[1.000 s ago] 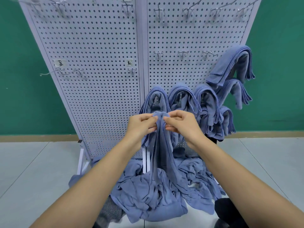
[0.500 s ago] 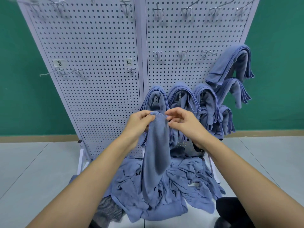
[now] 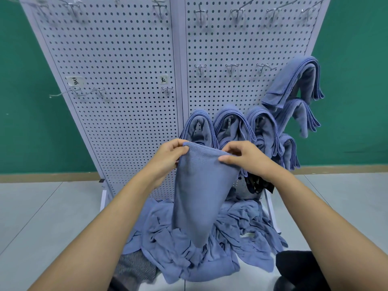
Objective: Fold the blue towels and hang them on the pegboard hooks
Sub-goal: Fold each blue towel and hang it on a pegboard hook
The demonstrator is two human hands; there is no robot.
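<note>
A blue towel [image 3: 197, 196] hangs in front of me, tapering to a point above the floor pile. My left hand [image 3: 168, 158] pinches its top left corner. My right hand [image 3: 245, 158] pinches the top edge on the right, thumb on the front of the cloth. Behind stands the white pegboard [image 3: 126, 101]. Several folded blue towels [image 3: 260, 131] hang on its lower right hooks, and more hang at the right edge [image 3: 298, 85]. Bare metal hooks [image 3: 231, 69] stick out higher up. A heap of loose blue towels [image 3: 189, 257] lies on the floor at the board's foot.
Grey tiled floor [image 3: 42, 217] spreads to both sides, with a green wall [image 3: 25, 101] behind. A striped grey cloth [image 3: 134, 267] lies at the heap's left edge and a dark object [image 3: 298, 267] sits at the lower right. White frame legs [image 3: 270, 208] support the pegboard.
My hands have moved apart along the towel's top edge, spreading the bunched cloth wider. The towel has lifted free of the floor heap.
</note>
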